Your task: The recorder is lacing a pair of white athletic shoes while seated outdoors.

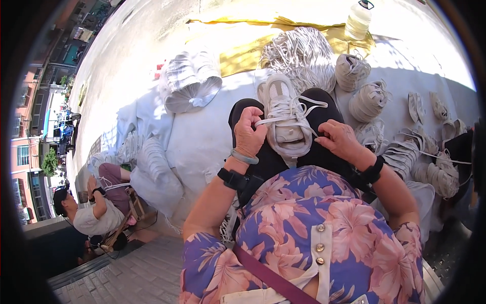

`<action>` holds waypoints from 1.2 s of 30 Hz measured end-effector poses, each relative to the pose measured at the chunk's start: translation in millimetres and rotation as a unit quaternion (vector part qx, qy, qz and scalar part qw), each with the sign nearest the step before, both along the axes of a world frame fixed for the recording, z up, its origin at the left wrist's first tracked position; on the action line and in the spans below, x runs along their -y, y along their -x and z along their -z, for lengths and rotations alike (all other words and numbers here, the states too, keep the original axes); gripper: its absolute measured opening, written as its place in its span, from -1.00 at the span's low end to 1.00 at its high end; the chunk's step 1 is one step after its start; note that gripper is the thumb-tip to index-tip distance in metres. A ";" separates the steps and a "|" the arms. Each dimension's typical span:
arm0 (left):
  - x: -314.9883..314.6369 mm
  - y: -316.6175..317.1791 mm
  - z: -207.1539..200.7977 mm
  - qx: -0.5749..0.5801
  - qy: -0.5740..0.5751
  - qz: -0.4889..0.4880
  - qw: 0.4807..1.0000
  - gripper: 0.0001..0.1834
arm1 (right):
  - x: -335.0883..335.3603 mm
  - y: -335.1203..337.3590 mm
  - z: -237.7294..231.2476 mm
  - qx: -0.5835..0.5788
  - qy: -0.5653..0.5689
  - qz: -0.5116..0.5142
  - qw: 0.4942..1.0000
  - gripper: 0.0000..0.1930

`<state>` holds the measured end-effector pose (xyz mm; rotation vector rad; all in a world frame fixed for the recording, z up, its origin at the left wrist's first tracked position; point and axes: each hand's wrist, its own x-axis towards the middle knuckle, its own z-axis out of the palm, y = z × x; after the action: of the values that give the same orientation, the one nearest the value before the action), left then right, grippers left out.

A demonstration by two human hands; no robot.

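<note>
A white sneaker [291,136] rests on my lap between my dark-trousered knees, its tongue pointing away from me. White shoelaces [286,119] cross over it, and one loop sticks out to the right. My left hand [250,134] is closed at the shoe's left side, thumb and fingers pinching a lace. At the right side, a lace runs to the pinched fingertips of my right hand [342,143]. Part of another pale shoe [261,92] shows just behind this one's left edge.
A big bundle of white laces [298,55] lies ahead, by a yellow sheet [238,58]. Stacked shoes [368,101] stand to the right, with more shoes [405,152] nearer me. Left are a plastic-wrapped bundle [190,83], a clear jug [358,21] far right, and a seated person [101,215].
</note>
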<state>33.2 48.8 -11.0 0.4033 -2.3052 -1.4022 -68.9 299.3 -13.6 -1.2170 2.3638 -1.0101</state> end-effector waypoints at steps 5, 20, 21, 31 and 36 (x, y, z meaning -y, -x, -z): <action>-13.6 8.9 13.6 -0.009 0.056 -0.003 0.998 -0.77 | 13.8 1.8 0.2 0.032 -0.068 0.005 0.997 -0.70; -13.8 4.1 12.1 -0.092 0.201 -0.001 0.975 -0.82 | -3.8 -7.9 -20.9 -0.006 0.022 -0.029 0.999 -0.88; -12.5 4.6 14.1 -0.107 0.196 -0.015 0.975 -0.83 | -12.1 -8.8 -24.7 -0.007 0.029 -0.025 0.999 -0.88; -30.8 9.1 30.2 -0.051 0.136 -0.005 0.989 -0.85 | -36.4 -21.1 -13.3 0.086 0.020 -0.030 0.996 -0.77; -29.4 7.9 24.0 -0.025 0.153 0.012 0.988 -0.83 | -12.7 -0.1 2.3 0.055 0.080 0.036 0.995 -0.77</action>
<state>25.4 78.2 -35.0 0.2449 -2.4375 -1.0311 -68.7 312.0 -16.0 -1.1039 2.2934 -1.2788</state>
